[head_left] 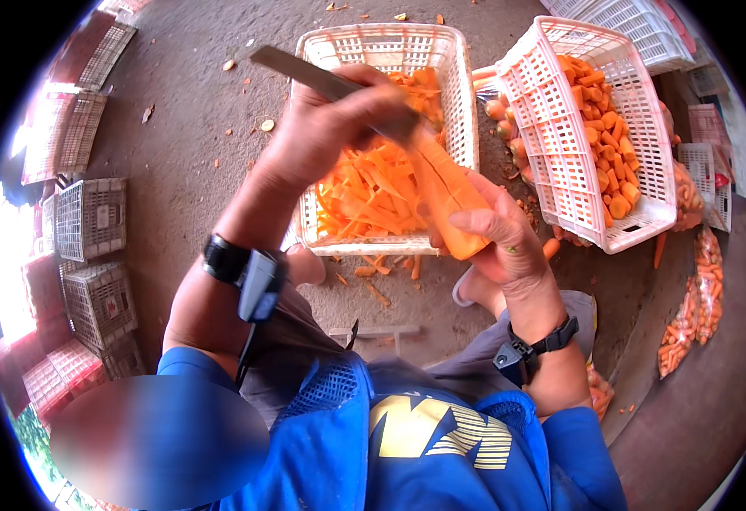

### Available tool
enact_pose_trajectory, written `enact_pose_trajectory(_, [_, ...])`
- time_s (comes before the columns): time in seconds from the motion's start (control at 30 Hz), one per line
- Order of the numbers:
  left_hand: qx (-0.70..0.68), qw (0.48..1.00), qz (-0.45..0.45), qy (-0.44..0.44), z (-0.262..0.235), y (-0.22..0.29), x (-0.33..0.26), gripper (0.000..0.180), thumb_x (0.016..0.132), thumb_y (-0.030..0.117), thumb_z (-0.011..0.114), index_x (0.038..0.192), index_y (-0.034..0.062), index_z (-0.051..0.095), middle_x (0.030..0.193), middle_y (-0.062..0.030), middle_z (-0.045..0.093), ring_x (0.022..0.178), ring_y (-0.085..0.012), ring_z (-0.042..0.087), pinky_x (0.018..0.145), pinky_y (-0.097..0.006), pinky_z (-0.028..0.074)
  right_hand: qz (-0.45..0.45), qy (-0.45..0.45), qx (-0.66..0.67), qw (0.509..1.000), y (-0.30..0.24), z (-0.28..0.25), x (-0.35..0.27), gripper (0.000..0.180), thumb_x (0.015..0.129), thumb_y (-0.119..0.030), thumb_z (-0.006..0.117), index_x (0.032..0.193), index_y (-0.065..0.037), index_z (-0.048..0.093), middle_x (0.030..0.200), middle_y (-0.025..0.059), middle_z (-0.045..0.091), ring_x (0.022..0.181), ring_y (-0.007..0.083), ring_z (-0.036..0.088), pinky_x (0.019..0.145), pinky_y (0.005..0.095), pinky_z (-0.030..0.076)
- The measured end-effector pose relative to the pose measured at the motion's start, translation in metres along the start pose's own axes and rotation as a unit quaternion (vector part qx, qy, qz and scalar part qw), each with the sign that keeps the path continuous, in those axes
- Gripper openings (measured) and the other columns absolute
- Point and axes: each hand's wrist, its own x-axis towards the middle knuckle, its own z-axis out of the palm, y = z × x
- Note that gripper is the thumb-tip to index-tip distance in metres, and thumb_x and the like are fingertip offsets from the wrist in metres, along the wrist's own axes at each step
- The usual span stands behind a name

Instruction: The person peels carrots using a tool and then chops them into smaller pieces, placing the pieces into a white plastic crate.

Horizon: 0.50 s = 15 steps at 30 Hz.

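Note:
A long flat metal knife (300, 71), blurred by motion, is gripped in my closed left hand (326, 123). Its lower end lies against the upper part of a large orange carrot (448, 198). My right hand (509, 234) wraps around the thick end of that carrot, thumb on top, and tilts it up toward the blade. Beneath both hands stands a white plastic crate (472, 111), holding many thin carrot peelings (364, 192) and more orange pieces at its far end. Part of the crate is hidden behind my left hand and the knife.
A tilted white crate (551, 128) of cut carrot chunks (615, 162) stands to the right, with bagged whole carrots (516, 145) beside it. Bags of carrot pieces (694, 307) lie farther right. Stacked crates (92, 217) line the left side. Scraps litter the concrete floor (194, 102).

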Motion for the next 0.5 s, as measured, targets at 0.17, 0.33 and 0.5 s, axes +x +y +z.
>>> enact_pose_trajectory(0.17, [0.071,0.994,-0.042,-0.075,0.026,-0.01,0.001,0.016,0.09,0.019,0.066,0.091,0.0035,0.067,0.072,-0.0009,0.065,0.054,-0.0035,0.055,0.046,-0.017,0.043,-0.014,-0.012,-0.062,0.998,0.006,0.001,0.006,0.064,0.08,-0.011,0.066,0.136,0.005,0.04,0.123,0.0118,0.056,0.116,0.0175,0.052,0.104,0.0296,0.036])
enact_pose_trajectory(0.33, [0.07,0.997,0.0,-0.036,-0.015,-0.033,0.031,0.017,0.091,0.019,0.064,0.098,0.0036,0.069,0.073,-0.0026,0.068,0.051,-0.0036,0.056,0.045,-0.017,0.042,-0.009,-0.008,-0.058,0.998,0.007,-0.002,0.002,0.064,0.08,-0.014,0.067,0.136,0.005,0.04,0.111,0.0095,0.057,0.095,0.0154,0.058,0.084,0.0279,0.049])
enact_pose_trajectory(0.5, [0.168,0.976,-0.025,0.138,-0.071,-0.066,0.061,0.022,0.085,0.024,0.072,0.093,0.0029,0.069,0.074,-0.0025,0.068,0.057,-0.0033,0.057,0.048,-0.015,0.041,0.0,0.002,-0.043,0.999,0.006,0.0,-0.003,0.065,0.08,-0.014,0.068,0.136,0.003,0.04,0.104,0.0087,0.057,0.083,0.0144,0.059,0.074,0.0263,0.051])
